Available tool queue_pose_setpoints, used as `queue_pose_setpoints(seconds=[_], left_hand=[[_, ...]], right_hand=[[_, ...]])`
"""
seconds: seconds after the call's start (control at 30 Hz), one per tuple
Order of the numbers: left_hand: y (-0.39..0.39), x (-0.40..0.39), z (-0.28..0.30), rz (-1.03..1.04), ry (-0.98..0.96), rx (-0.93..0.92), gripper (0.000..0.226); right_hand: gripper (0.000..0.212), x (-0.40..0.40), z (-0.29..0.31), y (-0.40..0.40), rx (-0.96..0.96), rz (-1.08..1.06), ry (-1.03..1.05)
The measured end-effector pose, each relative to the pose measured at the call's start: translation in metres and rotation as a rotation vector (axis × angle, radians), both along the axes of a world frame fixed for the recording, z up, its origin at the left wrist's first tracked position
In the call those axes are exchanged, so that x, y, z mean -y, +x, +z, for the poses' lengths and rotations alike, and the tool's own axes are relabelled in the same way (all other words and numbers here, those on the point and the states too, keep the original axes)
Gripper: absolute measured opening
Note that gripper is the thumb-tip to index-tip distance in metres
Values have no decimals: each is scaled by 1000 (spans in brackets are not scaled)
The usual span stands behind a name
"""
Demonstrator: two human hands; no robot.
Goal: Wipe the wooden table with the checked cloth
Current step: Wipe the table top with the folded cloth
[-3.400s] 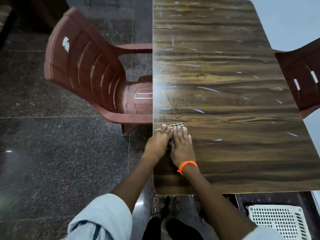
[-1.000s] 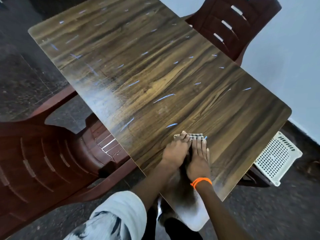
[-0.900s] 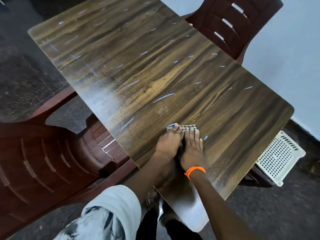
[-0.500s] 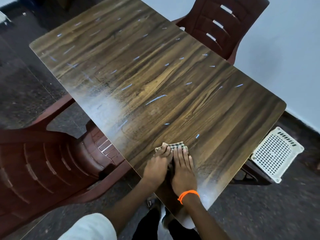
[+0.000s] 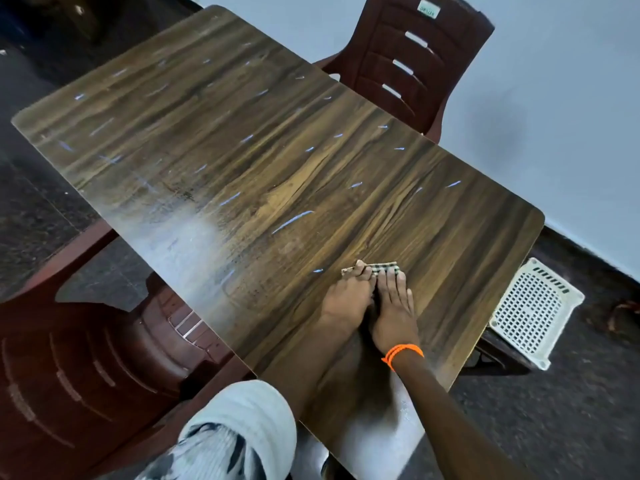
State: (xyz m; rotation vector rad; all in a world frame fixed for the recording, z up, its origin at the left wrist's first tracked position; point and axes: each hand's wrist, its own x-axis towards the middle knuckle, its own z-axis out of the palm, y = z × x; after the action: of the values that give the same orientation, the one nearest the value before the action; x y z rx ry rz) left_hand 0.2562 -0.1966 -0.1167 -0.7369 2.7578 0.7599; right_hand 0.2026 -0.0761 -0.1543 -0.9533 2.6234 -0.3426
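Observation:
The wooden table (image 5: 242, 161) has a dark grained top with small pale blue streaks. Near its right front corner lies the folded checked cloth (image 5: 377, 267), mostly covered by my hands. Only its far edge shows beyond my fingertips. My left hand (image 5: 346, 299) and my right hand (image 5: 393, 313) lie side by side, fingers straight, pressing flat on the cloth. An orange band circles my right wrist.
A dark red plastic chair (image 5: 412, 60) stands at the table's far right side by a pale wall. Another red chair (image 5: 86, 368) is tucked in at the left. A white perforated basket (image 5: 533, 313) sits on the dark floor right of the table.
My hands slid the cloth back toward me along the table, then forward and to the right again. Over the last seconds I have stepped round toward the table's corner.

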Motion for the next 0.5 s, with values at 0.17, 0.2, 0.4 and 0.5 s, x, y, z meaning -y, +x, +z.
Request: queue_pose_setpoints(seconds=[0.17,0.2,0.4,0.5], left_hand=[[37,61,-16,-31,-86,14,53],[49,70,-18,-55,-96,21,57],[101,55,-29,-267,-113,48,61],[86,31,-26,-407,-105,6,60]], right_hand=[[67,62,-4,30,-18,88,-8],[66,70,-4,42,-18,88,-15],[73,43,-4,102,20,10,-57],[72,12,-4,103,-19,-84,-13]])
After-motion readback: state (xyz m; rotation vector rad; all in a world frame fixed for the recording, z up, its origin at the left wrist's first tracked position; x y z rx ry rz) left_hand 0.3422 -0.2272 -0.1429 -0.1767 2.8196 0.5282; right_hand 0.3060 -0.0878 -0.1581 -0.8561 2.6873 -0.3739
